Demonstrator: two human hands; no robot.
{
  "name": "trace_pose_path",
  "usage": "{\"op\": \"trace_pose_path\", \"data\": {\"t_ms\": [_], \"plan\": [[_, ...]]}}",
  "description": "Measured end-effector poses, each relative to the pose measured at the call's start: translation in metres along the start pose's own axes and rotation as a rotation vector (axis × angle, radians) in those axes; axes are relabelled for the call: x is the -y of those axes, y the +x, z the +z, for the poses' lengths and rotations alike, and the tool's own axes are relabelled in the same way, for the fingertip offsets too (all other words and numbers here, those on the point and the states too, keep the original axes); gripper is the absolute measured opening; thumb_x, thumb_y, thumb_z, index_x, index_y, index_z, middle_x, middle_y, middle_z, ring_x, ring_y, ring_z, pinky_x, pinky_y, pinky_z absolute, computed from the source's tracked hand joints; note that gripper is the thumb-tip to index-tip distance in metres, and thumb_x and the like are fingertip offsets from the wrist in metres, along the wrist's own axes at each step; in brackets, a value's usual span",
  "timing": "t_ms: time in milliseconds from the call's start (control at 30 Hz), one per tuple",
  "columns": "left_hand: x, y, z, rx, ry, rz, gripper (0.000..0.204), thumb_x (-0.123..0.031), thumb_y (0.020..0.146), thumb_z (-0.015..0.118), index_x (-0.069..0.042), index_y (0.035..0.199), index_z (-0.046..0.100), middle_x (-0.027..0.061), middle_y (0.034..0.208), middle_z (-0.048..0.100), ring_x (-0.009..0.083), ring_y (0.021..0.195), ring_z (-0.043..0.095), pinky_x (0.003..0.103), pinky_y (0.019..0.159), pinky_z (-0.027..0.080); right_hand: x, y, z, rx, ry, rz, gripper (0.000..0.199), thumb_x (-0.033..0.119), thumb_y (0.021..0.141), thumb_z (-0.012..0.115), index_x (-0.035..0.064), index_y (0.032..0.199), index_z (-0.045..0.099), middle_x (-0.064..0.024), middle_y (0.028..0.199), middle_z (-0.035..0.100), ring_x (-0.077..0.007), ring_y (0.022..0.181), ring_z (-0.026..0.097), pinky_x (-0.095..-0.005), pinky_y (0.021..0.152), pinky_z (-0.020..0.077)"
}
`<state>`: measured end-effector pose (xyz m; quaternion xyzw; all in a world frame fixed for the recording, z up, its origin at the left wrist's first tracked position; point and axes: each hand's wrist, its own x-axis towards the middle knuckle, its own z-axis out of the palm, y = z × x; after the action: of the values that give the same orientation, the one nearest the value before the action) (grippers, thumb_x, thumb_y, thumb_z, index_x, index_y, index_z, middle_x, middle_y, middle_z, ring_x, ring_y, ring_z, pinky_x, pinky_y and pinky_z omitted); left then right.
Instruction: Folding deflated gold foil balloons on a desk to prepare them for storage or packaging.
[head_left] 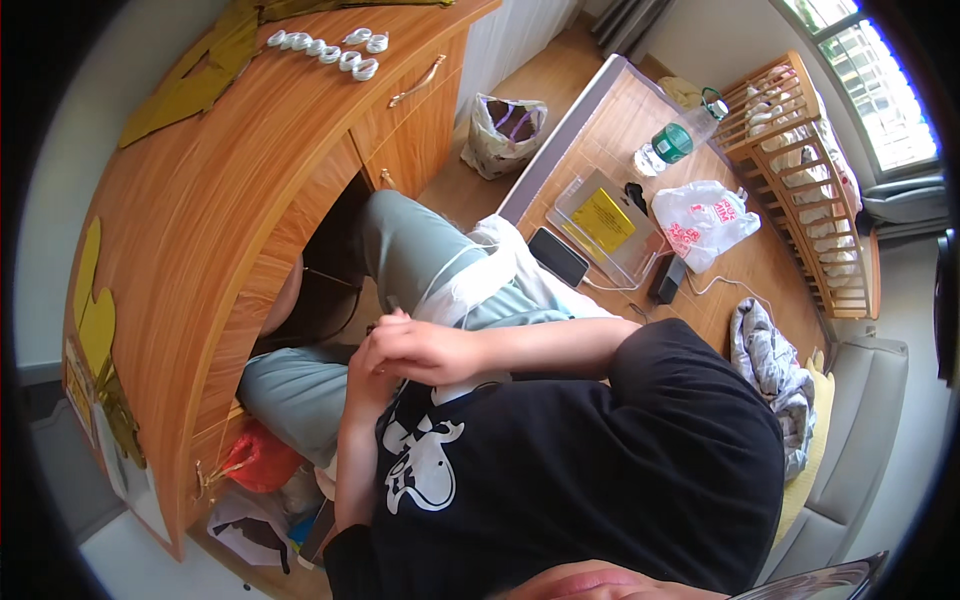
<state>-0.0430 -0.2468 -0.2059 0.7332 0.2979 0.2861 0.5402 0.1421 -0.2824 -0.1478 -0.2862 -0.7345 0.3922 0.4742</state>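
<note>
The right hand is folded over the left hand in front of the belly, with its fingers bent. This grip looks mostly closed, but I cannot tell whether some small thing is held inside; the left hand is largely covered, so its opening I cannot tell either. The nearest loose thing is the white cloth, which lies in folds across the thigh of the grey-green trousers, just beyond the hands. By its creases, I judge it light, soft and limp, not fragile, and perhaps a little slippery if it is a thin plastic sheet; the surface does not show this clearly. A gathered fold at the middle seems the best place to take hold, because a single edge would probably let the rest slide toward the black phone beside it.
</note>
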Motion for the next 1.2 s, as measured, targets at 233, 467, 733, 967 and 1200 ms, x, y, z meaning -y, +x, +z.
{"op": "trace_pose_path", "data": {"t_ms": [233,467,733,967,1200], "plan": [[0.010,-0.048,-0.037,-0.377,-0.296,-0.345,0.015,-0.010,0.101,0.066,0.003,0.106,0.072,0.0050,0.098,0.072,0.0113,0.092,0.065,0.026,0.083,0.052,-0.009,0.038,0.023,0.117,-0.242,-0.111,0.035,0.001,0.084,0.065,0.0051,0.118,0.070,-0.0109,0.106,0.069,-0.0345,0.105,0.061,-0.0440,0.095,0.0491],[0.018,-0.084,-0.062,-0.654,-0.734,-0.219,0.020,-0.009,0.103,0.063,0.007,0.114,0.071,0.0108,0.103,0.075,0.0170,0.093,0.071,0.030,0.086,0.056,-0.020,0.074,0.066,0.139,-0.165,0.108,0.032,0.007,0.086,0.078,0.0037,0.118,0.073,-0.0162,0.124,0.071,-0.0345,0.111,0.069,-0.0408,0.093,0.0570],[0.014,-0.154,-0.100,-1.102,-0.366,-0.226,0.023,-0.004,0.092,0.077,0.005,0.112,0.072,0.0101,0.106,0.076,0.0126,0.086,0.071,0.026,0.079,0.057,-0.037,0.136,0.146,0.323,-0.102,0.343,0.011,0.005,0.091,0.077,-0.0003,0.100,0.077,-0.0108,0.096,0.076,-0.0152,0.088,0.074,-0.0284,0.079,0.0592],[0.091,-0.245,-0.167,-1.726,0.546,-0.404,0.039,-0.025,0.089,0.082,0.000,0.115,0.066,0.0111,0.107,0.071,0.0218,0.089,0.069,0.034,0.080,0.054,-0.073,0.191,0.248,0.425,-0.167,0.284,0.014,0.009,0.091,0.076,0.0008,0.102,0.076,-0.0096,0.093,0.077,-0.0169,0.084,0.074,-0.0308,0.080,0.0585],[0.120,-0.237,-0.190,-1.357,0.600,-0.830,0.033,-0.034,0.090,0.074,-0.002,0.094,0.066,0.0182,0.088,0.067,0.0392,0.084,0.067,0.046,0.079,0.054,-0.123,0.208,0.343,0.471,-0.284,0.109,0.018,0.007,0.087,0.064,0.0036,0.101,0.075,-0.0226,0.098,0.072,-0.0418,0.095,0.070,-0.0480,0.085,0.0577]]}}
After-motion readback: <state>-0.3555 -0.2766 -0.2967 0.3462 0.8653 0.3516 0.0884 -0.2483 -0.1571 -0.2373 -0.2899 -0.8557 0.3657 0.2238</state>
